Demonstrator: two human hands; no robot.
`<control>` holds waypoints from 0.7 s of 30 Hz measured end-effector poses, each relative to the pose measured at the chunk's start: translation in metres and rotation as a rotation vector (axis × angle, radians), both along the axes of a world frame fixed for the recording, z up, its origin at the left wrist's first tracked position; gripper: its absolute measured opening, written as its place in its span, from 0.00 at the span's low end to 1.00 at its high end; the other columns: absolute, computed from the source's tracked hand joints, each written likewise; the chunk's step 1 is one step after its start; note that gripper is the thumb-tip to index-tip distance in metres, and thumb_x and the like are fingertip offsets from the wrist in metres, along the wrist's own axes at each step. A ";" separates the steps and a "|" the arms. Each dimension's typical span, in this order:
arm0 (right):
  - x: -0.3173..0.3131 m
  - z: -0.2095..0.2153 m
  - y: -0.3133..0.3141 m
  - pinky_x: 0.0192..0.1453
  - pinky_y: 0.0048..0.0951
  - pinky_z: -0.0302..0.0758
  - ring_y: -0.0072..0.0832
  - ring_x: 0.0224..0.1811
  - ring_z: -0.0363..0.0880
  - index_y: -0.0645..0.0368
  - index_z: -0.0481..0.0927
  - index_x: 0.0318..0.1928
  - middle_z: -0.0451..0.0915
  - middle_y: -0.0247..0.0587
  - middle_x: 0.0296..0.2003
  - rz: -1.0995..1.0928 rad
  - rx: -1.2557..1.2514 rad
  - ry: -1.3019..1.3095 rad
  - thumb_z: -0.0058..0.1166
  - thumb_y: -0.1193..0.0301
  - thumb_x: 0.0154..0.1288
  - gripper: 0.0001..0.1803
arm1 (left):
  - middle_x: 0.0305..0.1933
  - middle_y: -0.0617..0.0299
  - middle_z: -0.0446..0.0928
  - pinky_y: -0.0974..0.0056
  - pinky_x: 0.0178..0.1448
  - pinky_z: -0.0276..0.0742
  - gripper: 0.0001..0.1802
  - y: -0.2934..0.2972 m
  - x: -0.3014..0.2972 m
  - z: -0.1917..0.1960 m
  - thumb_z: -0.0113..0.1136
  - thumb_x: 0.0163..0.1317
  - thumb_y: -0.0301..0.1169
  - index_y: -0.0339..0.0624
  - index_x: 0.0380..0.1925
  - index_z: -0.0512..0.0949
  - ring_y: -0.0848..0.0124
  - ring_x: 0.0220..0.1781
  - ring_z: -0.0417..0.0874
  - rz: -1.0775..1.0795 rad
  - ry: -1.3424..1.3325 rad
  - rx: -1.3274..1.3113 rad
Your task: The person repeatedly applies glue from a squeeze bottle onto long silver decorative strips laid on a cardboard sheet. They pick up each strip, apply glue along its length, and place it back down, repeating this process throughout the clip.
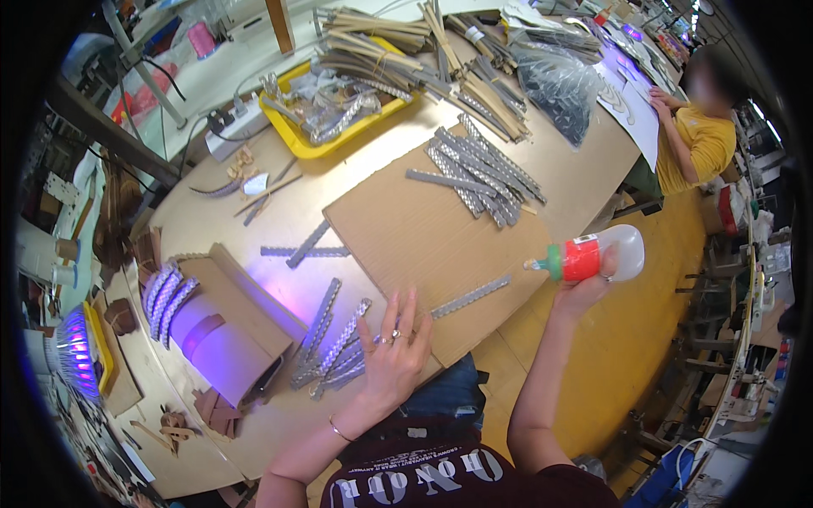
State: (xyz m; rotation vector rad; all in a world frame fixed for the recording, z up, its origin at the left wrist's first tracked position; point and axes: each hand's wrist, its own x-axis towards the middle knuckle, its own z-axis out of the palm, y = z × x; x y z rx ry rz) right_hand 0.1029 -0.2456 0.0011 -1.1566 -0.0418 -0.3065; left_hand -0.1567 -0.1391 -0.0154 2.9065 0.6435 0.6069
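Observation:
My right hand (583, 294) is wrapped round a squeeze bottle (625, 254) of clear plastic with a red label and a green collar. The bottle lies on its side in the air past the table's edge, its nozzle pointing left. My left hand (396, 351) rests with fingers spread at the near edge of a flat cardboard sheet (381, 220). Just beyond its fingertips, one grey braided strip (472, 296) lies on the cardboard. Beside that hand, to the left, is a loose pile of silvery braided strips (318, 326). A larger stack of such strips (487, 182) lies on the cardboard's far right.
A yellow tray (313, 151) of wrapped silvery pieces stands at the back, near bundles of tan strips (373, 42). On the left are a folded cardboard piece (246, 313) and a lit purple lamp (76, 351). A person in yellow (707, 144) sits at the far right.

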 end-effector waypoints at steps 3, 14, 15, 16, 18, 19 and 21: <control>0.027 -0.010 -0.002 0.31 0.30 0.80 0.33 0.33 0.79 0.64 0.72 0.53 0.78 0.45 0.33 0.312 0.409 0.304 0.54 0.47 0.63 0.32 | 0.66 0.52 0.69 0.35 0.75 0.26 0.14 0.005 0.004 0.006 0.65 0.58 0.42 0.48 0.41 0.83 0.55 0.71 0.64 -0.001 -0.095 -0.088; 0.045 -0.037 -0.005 0.26 0.27 0.77 0.33 0.31 0.76 0.68 0.69 0.57 0.75 0.49 0.35 0.742 0.562 0.326 0.53 0.44 0.62 0.39 | 0.65 0.54 0.69 0.31 0.74 0.30 0.13 0.006 0.035 0.001 0.63 0.60 0.41 0.44 0.37 0.82 0.57 0.73 0.60 -0.113 0.027 -0.118; 0.043 -0.035 -0.004 0.26 0.27 0.76 0.33 0.32 0.76 0.68 0.68 0.57 0.74 0.48 0.34 0.732 0.579 0.334 0.53 0.45 0.62 0.38 | 0.65 0.55 0.70 0.32 0.74 0.30 0.12 0.007 0.031 0.004 0.64 0.59 0.40 0.45 0.36 0.82 0.57 0.73 0.61 -0.103 -0.008 -0.112; 0.042 -0.035 -0.003 0.25 0.27 0.76 0.33 0.32 0.76 0.68 0.68 0.57 0.74 0.47 0.34 0.718 0.576 0.337 0.53 0.45 0.62 0.39 | 0.65 0.56 0.70 0.33 0.75 0.30 0.12 0.009 0.025 0.008 0.64 0.58 0.40 0.45 0.36 0.83 0.57 0.73 0.61 -0.100 -0.044 -0.116; 0.040 -0.033 -0.002 0.25 0.27 0.76 0.33 0.31 0.75 0.68 0.68 0.57 0.74 0.47 0.34 0.735 0.595 0.333 0.53 0.44 0.62 0.39 | 0.64 0.56 0.71 0.34 0.75 0.30 0.11 0.012 0.012 0.019 0.67 0.56 0.39 0.46 0.35 0.83 0.57 0.73 0.62 -0.042 -0.101 -0.128; 0.039 -0.032 -0.002 0.25 0.26 0.76 0.33 0.31 0.75 0.68 0.68 0.57 0.74 0.46 0.33 0.711 0.576 0.339 0.53 0.44 0.62 0.39 | 0.64 0.57 0.72 0.35 0.76 0.31 0.11 0.015 -0.001 0.027 0.68 0.55 0.39 0.47 0.34 0.84 0.57 0.73 0.62 0.012 -0.122 -0.136; 0.038 -0.032 -0.003 0.25 0.26 0.76 0.32 0.31 0.74 0.68 0.68 0.57 0.73 0.46 0.33 0.699 0.574 0.338 0.53 0.44 0.62 0.39 | 0.64 0.57 0.72 0.39 0.76 0.33 0.12 0.022 -0.029 0.043 0.71 0.52 0.39 0.47 0.34 0.84 0.57 0.72 0.63 0.138 -0.126 -0.142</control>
